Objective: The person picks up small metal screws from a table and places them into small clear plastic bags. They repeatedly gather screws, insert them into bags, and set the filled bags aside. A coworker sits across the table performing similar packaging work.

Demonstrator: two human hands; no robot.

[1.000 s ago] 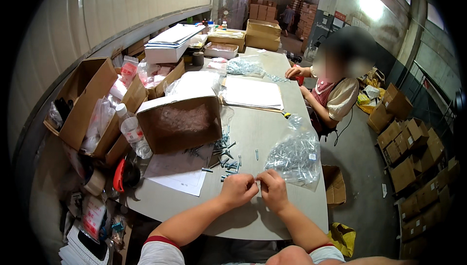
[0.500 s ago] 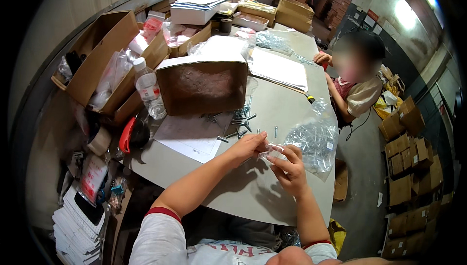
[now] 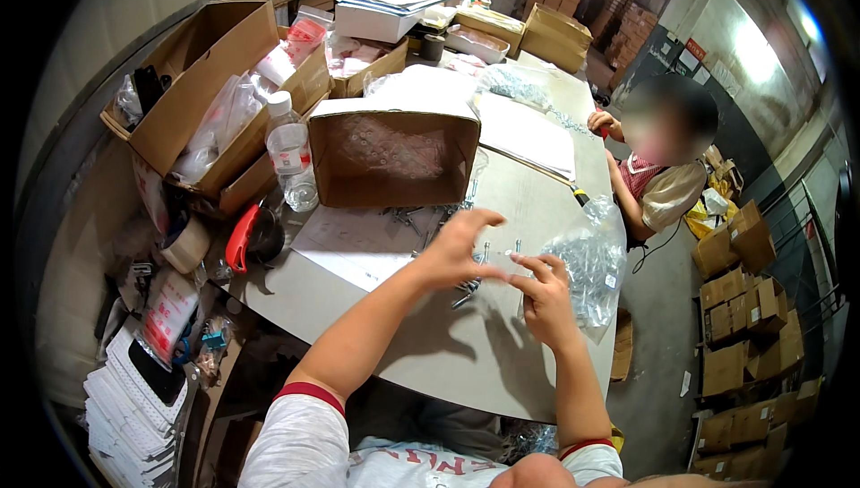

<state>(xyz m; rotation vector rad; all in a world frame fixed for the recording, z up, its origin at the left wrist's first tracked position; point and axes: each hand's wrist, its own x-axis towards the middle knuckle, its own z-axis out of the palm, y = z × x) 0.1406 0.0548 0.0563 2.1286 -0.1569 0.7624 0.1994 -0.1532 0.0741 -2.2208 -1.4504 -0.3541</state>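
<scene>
My left hand (image 3: 452,252) hovers over the table with thumb and fingers spread in a curve, nothing visible between them. Just right of it is my right hand (image 3: 546,298), its thumb and forefinger apart and pointing toward the left thumb; I see nothing held there. Beneath my left hand lie several loose metal screws (image 3: 465,294), partly hidden by it. One more screw (image 3: 518,244) is beyond my right fingertips. A large clear plastic bag full of screws (image 3: 587,260) rests beside my right hand. More screws (image 3: 403,217) are scattered at the mouth of an open cardboard box.
That cardboard box (image 3: 394,191) lies on its side with small clear bags inside. Left of it stand a water bottle (image 3: 289,155) and a red-and-black tape dispenser (image 3: 244,239). Papers (image 3: 528,137) lie farther back. Across the right table edge, another person (image 3: 658,184) sits working.
My hands have come apart, and the small clear plastic piece between them is out of sight. My left hand has opened and lifted slightly away. Screws now show beneath it. The view has shifted slightly.
</scene>
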